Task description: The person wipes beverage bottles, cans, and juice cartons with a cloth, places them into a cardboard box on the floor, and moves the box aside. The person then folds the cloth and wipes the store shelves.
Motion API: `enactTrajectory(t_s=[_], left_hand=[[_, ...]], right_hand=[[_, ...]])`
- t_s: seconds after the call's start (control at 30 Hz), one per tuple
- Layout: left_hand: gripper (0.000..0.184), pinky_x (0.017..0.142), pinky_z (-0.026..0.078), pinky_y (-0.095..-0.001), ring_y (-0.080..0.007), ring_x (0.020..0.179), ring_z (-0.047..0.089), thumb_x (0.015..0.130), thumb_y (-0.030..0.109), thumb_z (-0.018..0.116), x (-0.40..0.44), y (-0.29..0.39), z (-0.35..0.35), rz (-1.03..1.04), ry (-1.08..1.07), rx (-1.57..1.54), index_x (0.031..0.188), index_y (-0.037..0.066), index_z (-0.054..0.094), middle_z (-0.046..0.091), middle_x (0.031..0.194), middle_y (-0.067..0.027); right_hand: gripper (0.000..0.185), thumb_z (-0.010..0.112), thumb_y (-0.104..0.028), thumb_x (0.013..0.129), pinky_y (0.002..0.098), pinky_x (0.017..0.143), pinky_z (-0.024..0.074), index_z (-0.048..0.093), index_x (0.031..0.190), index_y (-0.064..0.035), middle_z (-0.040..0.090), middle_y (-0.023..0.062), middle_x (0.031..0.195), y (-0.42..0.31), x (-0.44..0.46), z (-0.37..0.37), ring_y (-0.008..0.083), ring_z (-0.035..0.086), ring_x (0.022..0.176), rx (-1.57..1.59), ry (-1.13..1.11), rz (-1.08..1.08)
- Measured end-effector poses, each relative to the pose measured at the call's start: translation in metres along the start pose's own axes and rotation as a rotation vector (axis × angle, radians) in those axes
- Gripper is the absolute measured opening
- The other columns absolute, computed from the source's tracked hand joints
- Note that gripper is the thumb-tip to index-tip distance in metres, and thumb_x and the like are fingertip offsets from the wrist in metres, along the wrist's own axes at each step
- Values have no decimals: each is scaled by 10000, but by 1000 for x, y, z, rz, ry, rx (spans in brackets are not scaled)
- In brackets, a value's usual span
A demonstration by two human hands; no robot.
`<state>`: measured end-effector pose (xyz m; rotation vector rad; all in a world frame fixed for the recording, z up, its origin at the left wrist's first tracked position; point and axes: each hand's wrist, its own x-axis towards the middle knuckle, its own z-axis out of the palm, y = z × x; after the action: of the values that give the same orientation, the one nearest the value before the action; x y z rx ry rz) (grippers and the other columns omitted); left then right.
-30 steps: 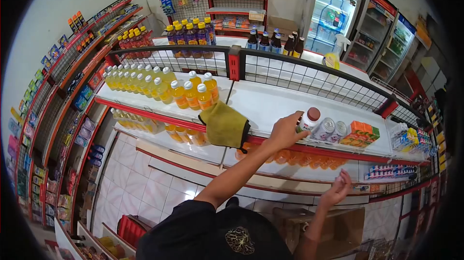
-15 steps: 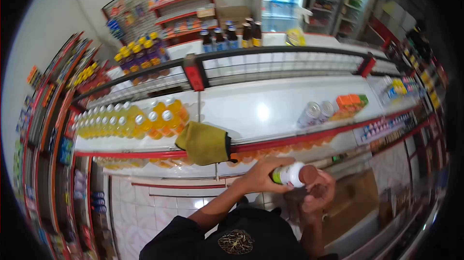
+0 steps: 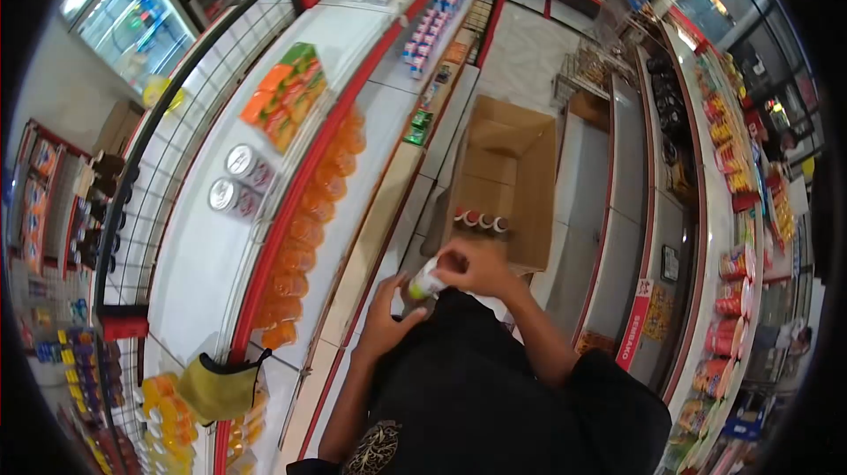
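Observation:
A white bottle (image 3: pixel 426 282) with a green patch on its label and a brown-red cap is slightly blurred and tilted in front of my chest. The fingers of my right hand (image 3: pixel 481 269) are closed round its cap end. To the left, my left hand (image 3: pixel 388 320) has thumb and fingers apart, close to the bottle's lower end and holding nothing. Just beyond my right hand is an open cardboard box (image 3: pixel 536 197). Several bottles with reddish caps (image 3: pixel 482 220) stand at its near end.
At left, the white shelf (image 3: pixel 190 250) carries two cans (image 3: pixel 240 177) and orange-green cartons (image 3: pixel 287 96). An olive cloth (image 3: pixel 219 388) hangs over its red edge. Orange bottles (image 3: pixel 304 228) line the lower shelf. On the right, another shelf row (image 3: pixel 609 237) borders the aisle.
My view has swung right toward the cardboard box. The bottle has passed from my left hand's grip into my right hand, and my left fingers have opened.

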<state>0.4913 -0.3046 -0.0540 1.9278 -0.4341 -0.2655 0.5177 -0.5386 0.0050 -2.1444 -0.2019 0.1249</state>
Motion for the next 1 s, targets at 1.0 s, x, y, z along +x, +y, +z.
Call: enactTrajectory(t_s=[1.0], left_hand=[[433, 796, 509, -326, -219, 940, 616, 898, 271, 652, -61, -137, 102, -917, 80, -9, 1250, 37, 560, 613, 1106, -152]], right_hand=[[387, 717, -140, 746, 441, 821, 532, 587, 1092, -27, 624, 237, 967, 486, 31, 10, 389, 614, 964, -506, -117, 726]])
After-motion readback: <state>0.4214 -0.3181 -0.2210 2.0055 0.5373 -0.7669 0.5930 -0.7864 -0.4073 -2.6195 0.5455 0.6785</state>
